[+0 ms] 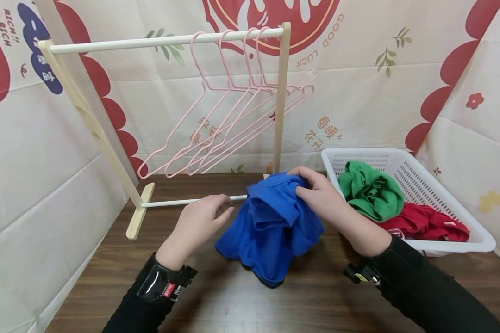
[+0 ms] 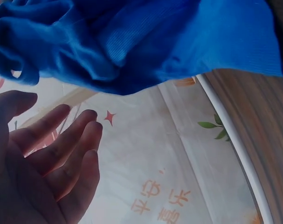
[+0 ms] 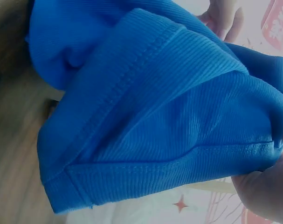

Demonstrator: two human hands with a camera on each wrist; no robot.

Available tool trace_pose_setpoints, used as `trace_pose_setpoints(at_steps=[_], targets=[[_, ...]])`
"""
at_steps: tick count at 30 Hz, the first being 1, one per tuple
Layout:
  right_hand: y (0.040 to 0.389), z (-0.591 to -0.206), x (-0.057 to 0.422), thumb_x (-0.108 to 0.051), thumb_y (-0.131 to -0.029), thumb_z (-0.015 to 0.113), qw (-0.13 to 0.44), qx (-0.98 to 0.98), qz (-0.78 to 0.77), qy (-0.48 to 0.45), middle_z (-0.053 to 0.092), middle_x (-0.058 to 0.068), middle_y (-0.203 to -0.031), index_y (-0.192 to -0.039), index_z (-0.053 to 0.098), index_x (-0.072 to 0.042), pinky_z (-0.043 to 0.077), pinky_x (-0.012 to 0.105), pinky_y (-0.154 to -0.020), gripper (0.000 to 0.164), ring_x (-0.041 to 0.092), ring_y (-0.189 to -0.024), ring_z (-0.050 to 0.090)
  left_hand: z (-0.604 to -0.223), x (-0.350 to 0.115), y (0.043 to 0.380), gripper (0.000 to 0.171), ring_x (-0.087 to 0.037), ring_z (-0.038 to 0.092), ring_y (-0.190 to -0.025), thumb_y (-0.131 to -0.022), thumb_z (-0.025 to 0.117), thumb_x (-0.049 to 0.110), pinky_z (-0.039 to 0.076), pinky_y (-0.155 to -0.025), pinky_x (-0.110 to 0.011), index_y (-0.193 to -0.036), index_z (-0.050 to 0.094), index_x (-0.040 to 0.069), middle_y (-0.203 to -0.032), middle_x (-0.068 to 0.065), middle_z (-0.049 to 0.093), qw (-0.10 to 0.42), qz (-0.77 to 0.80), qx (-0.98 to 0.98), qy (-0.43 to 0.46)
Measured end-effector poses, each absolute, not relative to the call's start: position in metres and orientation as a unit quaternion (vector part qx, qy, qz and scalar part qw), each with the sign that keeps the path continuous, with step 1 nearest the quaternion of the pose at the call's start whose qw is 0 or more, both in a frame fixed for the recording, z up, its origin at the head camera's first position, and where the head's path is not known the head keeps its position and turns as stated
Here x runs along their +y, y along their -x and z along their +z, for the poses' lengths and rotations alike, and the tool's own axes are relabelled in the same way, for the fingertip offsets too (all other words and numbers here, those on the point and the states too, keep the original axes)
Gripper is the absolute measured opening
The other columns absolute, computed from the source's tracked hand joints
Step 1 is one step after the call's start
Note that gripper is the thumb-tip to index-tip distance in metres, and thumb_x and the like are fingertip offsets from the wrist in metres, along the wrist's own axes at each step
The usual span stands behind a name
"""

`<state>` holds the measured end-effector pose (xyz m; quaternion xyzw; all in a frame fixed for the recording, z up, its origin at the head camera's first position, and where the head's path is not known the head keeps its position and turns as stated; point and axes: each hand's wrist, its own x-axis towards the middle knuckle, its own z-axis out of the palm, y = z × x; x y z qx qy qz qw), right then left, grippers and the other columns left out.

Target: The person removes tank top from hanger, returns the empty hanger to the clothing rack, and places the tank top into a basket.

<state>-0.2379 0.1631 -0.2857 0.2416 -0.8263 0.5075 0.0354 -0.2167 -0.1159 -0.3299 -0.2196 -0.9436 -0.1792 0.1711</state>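
Observation:
A crumpled blue garment [image 1: 275, 217] with ribbed fabric and stitched hems hangs from my right hand [image 1: 322, 194], its lower edge at the wooden tabletop. Thumb and fingers of that hand pinch the cloth near its top; the right wrist view shows the pinch at the edge of the blue garment [image 3: 178, 116]. To the left of the cloth, my left hand [image 1: 202, 222] is held apart from it with relaxed, slightly bent fingers. In the left wrist view the left hand [image 2: 57, 158] holds nothing, below the blue fabric.
Several pink hangers [image 1: 221, 120] hang from the white rail [image 1: 150, 43] of a wooden rack behind the hands. At the right, a white basket [image 1: 479, 236] holds a green garment [image 1: 371, 189] and a red garment [image 1: 429, 222]. A printed cloth backs the table [image 1: 316, 300].

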Motion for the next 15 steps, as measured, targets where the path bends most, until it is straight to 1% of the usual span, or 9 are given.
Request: trace_pose_setpoints(at_steps=[4, 7, 10, 15], targets=[[0.233, -0.275, 0.164, -0.005, -0.089, 0.044, 0.037, -0.821, 0.516, -0.242, 0.054, 0.008, -0.111, -0.109, 0.053, -0.012, 0.04, 0.042, -0.087, 0.022, 0.017, -0.101, 0.048, -0.327, -0.112, 0.216, 0.019, -0.006, 0.051, -0.069, -0.09, 0.049, 0.037, 0.046, -0.058, -0.03, -0.094, 0.061, 0.023, -0.082, 0.006, 0.061, 0.199, -0.194, -0.934, 0.223], [0.23, -0.266, 0.166, -0.006, -0.09, 0.043, 0.042, -0.822, 0.516, -0.237, 0.051, 0.008, -0.116, -0.111, 0.052, -0.011, 0.038, 0.043, -0.09, 0.024, 0.017, -0.105, 0.047, -0.324, -0.108, 0.217, 0.018, -0.006, 0.052, -0.07, -0.09, 0.049, 0.036, 0.047, -0.059, -0.031, -0.093, 0.061, 0.024, -0.083, 0.006, 0.061, 0.219, -0.204, -0.927, 0.227], [0.228, -0.258, 0.168, -0.005, -0.091, 0.041, 0.053, -0.824, 0.51, -0.241, 0.05, 0.008, -0.117, -0.114, 0.05, -0.01, 0.038, 0.043, -0.09, 0.025, 0.017, -0.106, 0.046, -0.32, -0.104, 0.218, 0.018, -0.005, 0.051, -0.069, -0.09, 0.049, 0.036, 0.046, -0.059, -0.029, -0.092, 0.061, 0.024, -0.081, 0.008, 0.061, 0.232, -0.206, -0.922, 0.231], [0.225, -0.244, 0.173, -0.006, -0.092, 0.038, 0.073, -0.823, 0.508, -0.242, 0.05, 0.007, -0.118, -0.115, 0.05, -0.01, 0.038, 0.039, -0.089, 0.026, 0.017, -0.106, 0.046, -0.315, -0.1, 0.22, 0.019, -0.002, 0.049, -0.068, -0.09, 0.048, 0.036, 0.045, -0.056, -0.027, -0.092, 0.061, 0.023, -0.08, 0.007, 0.061, 0.246, -0.2, -0.918, 0.237]])
